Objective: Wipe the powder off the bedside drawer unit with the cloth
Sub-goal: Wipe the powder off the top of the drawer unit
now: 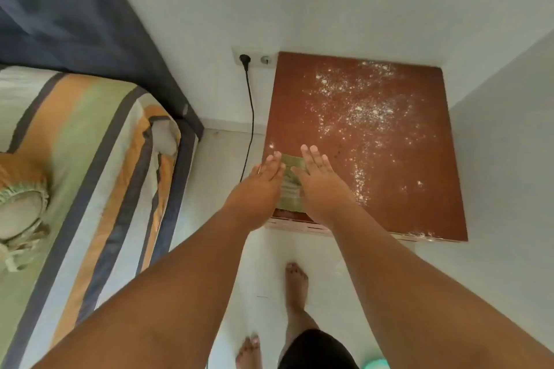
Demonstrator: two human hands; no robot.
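Observation:
The bedside drawer unit (404, 195) has a reddish-brown top and stands in the corner of the room. White powder (359, 105) is scattered over its middle and far part, with a thinner trail toward the front right. A folded greenish cloth (290, 189) lies on the near left corner of the top. My left hand (259, 186) and my right hand (322, 186) rest flat on the cloth's two sides, fingers stretched out and pointing away from me. Most of the cloth is hidden under my hands.
A bed (75, 174) with a striped cover stands to the left, with a narrow gap of floor between it and the unit. A black cable (251, 117) hangs from a wall socket (254, 58) beside the unit. White walls close in behind and to the right. My bare feet (295, 287) stand on the pale floor.

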